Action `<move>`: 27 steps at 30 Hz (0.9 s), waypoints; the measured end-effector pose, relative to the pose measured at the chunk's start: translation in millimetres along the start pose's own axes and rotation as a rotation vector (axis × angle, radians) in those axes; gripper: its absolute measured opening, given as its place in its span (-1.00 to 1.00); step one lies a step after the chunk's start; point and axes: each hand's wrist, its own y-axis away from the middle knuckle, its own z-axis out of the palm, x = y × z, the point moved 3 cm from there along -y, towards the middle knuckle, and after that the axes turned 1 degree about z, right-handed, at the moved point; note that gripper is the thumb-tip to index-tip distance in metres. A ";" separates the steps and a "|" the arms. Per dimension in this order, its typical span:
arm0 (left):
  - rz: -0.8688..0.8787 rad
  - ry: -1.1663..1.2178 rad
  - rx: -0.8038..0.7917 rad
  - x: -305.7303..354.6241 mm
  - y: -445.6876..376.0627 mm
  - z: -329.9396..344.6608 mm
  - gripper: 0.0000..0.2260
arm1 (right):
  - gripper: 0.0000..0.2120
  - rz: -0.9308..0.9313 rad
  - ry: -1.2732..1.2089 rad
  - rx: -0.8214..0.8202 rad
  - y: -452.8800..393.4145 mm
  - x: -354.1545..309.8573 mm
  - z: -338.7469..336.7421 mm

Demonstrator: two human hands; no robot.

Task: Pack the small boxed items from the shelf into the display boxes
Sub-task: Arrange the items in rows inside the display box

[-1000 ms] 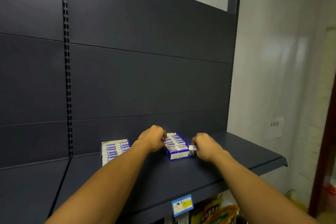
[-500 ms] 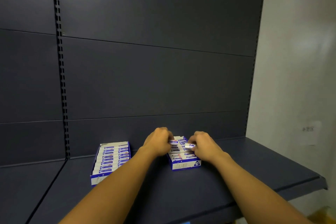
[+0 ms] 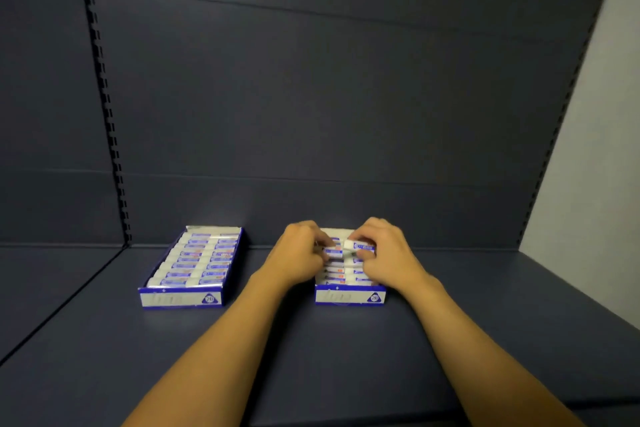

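Two blue-and-white display boxes stand on the dark shelf. The left display box [image 3: 181, 298] is packed with two columns of small white-and-blue boxed items [image 3: 204, 262]. Over the right display box [image 3: 349, 297], also holding rows of items, both my hands work. My right hand [image 3: 384, 255] pinches one small boxed item [image 3: 360, 246] between thumb and fingers above the box's far half. With curled fingers, my left hand [image 3: 299, 255] touches the items at the box's left side; what it holds is hidden.
The dark shelf board [image 3: 311, 357] runs wide in front of both boxes. A dark back panel [image 3: 311, 114] rises behind them, with a slotted upright [image 3: 110, 135] at the left. A pale wall [image 3: 595, 156] borders the right end.
The camera has tilted down and moved closer. My right hand brought the small boxed item from the box's right side up over its far half. My left hand stayed at the box's left side.
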 end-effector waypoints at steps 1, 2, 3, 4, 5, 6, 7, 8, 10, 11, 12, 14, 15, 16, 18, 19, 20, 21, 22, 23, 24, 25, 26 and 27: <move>-0.004 0.000 0.014 -0.6 -0.3 -0.7 -0.75 | -0.77 -0.009 -0.019 0.018 -1.6 1.7 1.9; -0.008 0.000 0.019 -0.8 -0.4 -1.1 -0.75 | -0.77 -0.012 -0.039 0.032 -2.5 3.6 4.0; -0.012 -0.002 0.016 -0.9 0.2 -0.5 -0.75 | -0.76 -0.009 -0.058 0.039 -2.7 5.9 6.6; -0.015 -0.007 0.008 -1.0 0.6 0.7 -0.74 | -0.75 -0.005 -0.071 0.033 -2.9 8.3 9.4; -0.013 -0.014 0.000 -0.9 1.1 1.9 -0.74 | -0.74 -0.001 -0.071 0.016 -3.6 10.2 11.6; -0.008 -0.021 -0.006 -1.0 1.4 3.2 -0.73 | -0.73 0.001 -0.063 -0.006 -4.6 11.8 13.0; 0.000 -0.028 -0.008 -0.6 1.4 4.3 -0.73 | -0.73 0.000 -0.053 -0.022 -6.0 13.4 13.0; 0.006 -0.032 -0.008 0.2 1.0 5.3 -0.72 | -0.73 -0.001 -0.047 -0.029 -7.1 15.0 11.6; 0.013 -0.039 -0.008 2.7 0.1 7.0 -0.72 | -0.72 0.000 -0.034 -0.036 -7.4 17.6 6.3; 0.019 -0.044 -0.011 4.4 -0.3 8.1 -0.72 | -0.72 0.000 -0.025 -0.040 -6.9 18.5 3.8; 0.029 -0.052 -0.018 6.0 -0.5 9.3 -0.72 | -0.71 0.001 -0.014 -0.048 -5.9 19.3 1.7; 0.051 -0.075 -0.045 9.4 0.6 10.9 -0.71 | -0.70 0.004 0.006 -0.075 -3.1 19.1 0.1; 0.061 -0.085 -0.059 10.7 1.6 11.3 -0.71 | -0.69 0.005 0.012 -0.094 -1.7 18.6 0.3; 0.067 -0.095 -0.071 11.5 2.6 11.4 -0.72 | -0.68 0.005 0.019 -0.114 -0.6 18.1 0.6; 0.072 -0.111 -0.089 12.6 4.5 11.8 -0.73 | -0.67 0.009 0.037 -0.146 0.8 17.9 0.8; 0.075 -0.124 -0.094 13.0 5.1 12.3 -0.73 | -0.67 0.011 0.040 -0.149 1.2 18.3 0.4; 0.079 -0.141 -0.096 13.2 5.3 12.9 -0.73 | -0.67 0.014 0.039 -0.148 1.6 18.8 -0.1; 0.082 -0.154 -0.096 13.5 5.3 13.6 -0.73 | -0.67 0.016 0.038 -0.145 2.2 19.3 -0.5; 0.082 -0.160 -0.096 13.7 5.0 14.4 -0.72 | -0.67 0.017 0.038 -0.143 2.8 20.0 -0.8; 0.080 -0.161 -0.098 13.9 4.5 15.2 -0.72 | -0.67 0.016 0.038 -0.143 3.4 20.5 -0.8; 0.077 -0.159 -0.103 14.2 3.9 16.0 -0.71 | -0.67 0.014 0.037 -0.144 4.0 20.9 -0.8; 0.072 -0.157 -0.109 14.3 3.4 16.7 -0.71 | -0.67 0.012 0.034 -0.146 4.7 21.0 -0.6; 0.067 -0.157 -0.116 14.3 2.9 17.1 -0.71 | -0.67 0.010 0.031 -0.145 5.1 21.1 -0.5; 0.063 -0.160 -0.123 14.2 2.5 17.2 -0.71 | -0.67 0.007 0.027 -0.142 5.4 21.3 -0.6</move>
